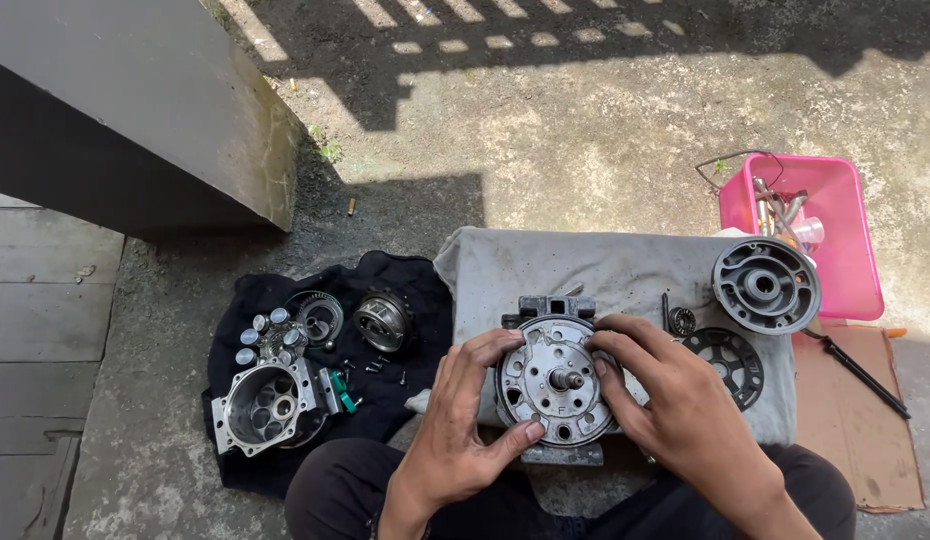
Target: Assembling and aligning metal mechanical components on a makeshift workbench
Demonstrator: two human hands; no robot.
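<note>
At the far left, a black cloth [315,290] lay crumpled on the rough concrete ground [585,140]. Near its front left corner sat a cast-aluminium housing [265,405] with a boxy flange and round bores, and just behind it a cluster of small shiny pistons [262,333]. Toward the cloth's back edge rested a thin ribbed ring [320,315] and, beside it, a dark round bearing-like part [383,320]; small screws [375,365] were scattered in front of them.

Your left hand [465,420] gripped the left rim of the round metal plate [553,380], thumb along its lower edge and fingers curled over the top. That dull grey disc, pierced with holes and with a short shaft at its centre, sat on a compressor body near the front edge of a grey cloth [605,270]. Your right hand [675,400] clasped the plate's right rim, fingers spread over its top edge.

Near the grey cloth's right edge lay a flat black spoked gasket [730,360], and at its back right corner a dark domed cover [765,285]. Past it stood a pink plastic tub [845,250], beside brown cardboard [855,430].
</note>
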